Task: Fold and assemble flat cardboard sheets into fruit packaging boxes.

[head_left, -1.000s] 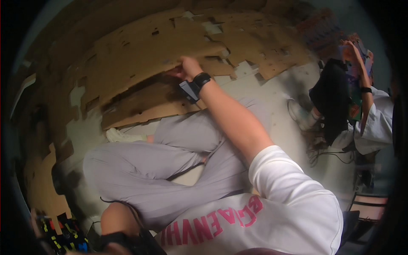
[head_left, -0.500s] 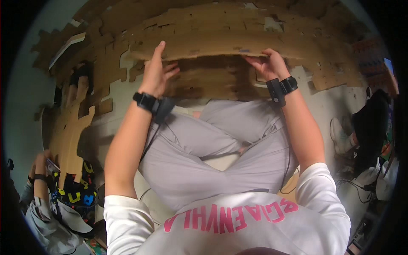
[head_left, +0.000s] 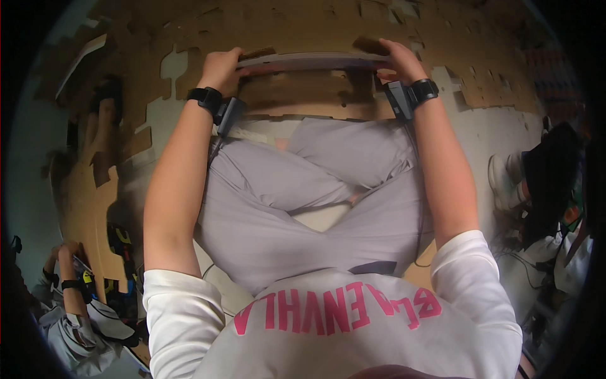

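Observation:
Both my arms reach away from me over my crossed legs. Between my hands is a long brown cardboard piece [head_left: 309, 62], its pale narrow edge turned toward me. My left hand [head_left: 222, 68] is closed round its left end, and my right hand [head_left: 404, 63] closes on the right end; some fingers of each are hidden behind it. Short brown flaps stick up at both ends, slightly blurred. Nearer my shins, more brown cardboard [head_left: 297, 101] with small dark holes lies below the held piece.
Flat cut cardboard sheets [head_left: 158, 35] with notched edges cover the floor ahead. Another cardboard strip [head_left: 95, 215] lies at the left, close to a person's hands [head_left: 66, 262]. At the right are a person's dark-clothed leg [head_left: 552, 183] and a pale shoe [head_left: 503, 183]. Cables run beside me.
My left hand, whose fingers were spread at the cardboard, has closed on its end. Both hands have moved a little farther away and apart. The cardboard's pale edge now faces me.

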Available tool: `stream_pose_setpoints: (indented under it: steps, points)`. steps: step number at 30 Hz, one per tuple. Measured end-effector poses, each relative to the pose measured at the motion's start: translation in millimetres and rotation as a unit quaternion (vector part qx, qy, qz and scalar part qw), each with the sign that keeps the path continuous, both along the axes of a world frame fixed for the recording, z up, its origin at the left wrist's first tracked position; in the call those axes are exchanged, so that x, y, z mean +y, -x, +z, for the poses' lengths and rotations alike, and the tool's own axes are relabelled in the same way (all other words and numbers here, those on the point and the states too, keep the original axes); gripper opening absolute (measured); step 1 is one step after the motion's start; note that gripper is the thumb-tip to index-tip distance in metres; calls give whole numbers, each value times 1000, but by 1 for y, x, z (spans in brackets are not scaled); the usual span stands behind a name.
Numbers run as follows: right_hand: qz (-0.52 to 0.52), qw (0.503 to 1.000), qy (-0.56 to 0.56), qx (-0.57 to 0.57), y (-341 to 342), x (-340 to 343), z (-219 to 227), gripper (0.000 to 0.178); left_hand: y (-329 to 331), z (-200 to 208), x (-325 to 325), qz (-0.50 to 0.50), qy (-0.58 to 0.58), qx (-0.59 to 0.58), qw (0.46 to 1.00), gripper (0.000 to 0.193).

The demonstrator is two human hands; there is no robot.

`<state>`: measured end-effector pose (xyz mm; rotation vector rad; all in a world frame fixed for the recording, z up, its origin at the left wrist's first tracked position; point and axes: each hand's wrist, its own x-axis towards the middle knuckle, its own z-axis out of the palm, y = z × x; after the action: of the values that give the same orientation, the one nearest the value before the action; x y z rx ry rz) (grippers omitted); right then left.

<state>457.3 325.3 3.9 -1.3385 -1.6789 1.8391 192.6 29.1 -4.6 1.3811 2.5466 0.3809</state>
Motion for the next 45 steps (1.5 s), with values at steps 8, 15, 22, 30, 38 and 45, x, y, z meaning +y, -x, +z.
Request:
stream_pose_setpoints:
  steps: [8,15,22,30,38,45]
  points:
    - [265,892,-261,-257,2,3,-8,56,-9,-14,4,194,-74,-118,971,66]
    - [466,784,-289,-291,-6,17,-29,59,-18,-19,-7,-4,113,-138,984,75]
    - [505,747,-258,-346,5,18,-60,46,-8,-52,12,-16,281,-94,955,41]
    - [469,779,-298,-292,8,20,-77,51,-8,-64,11,27,197,-46,979,60]
    - [293,876,-269,-272,16,25,-92,70,-1,-57,18,155,95,-51,982,85]
    - [164,838,-495,-161,19,23,-89,54,7,-71,19,256,14,-24,966,81]
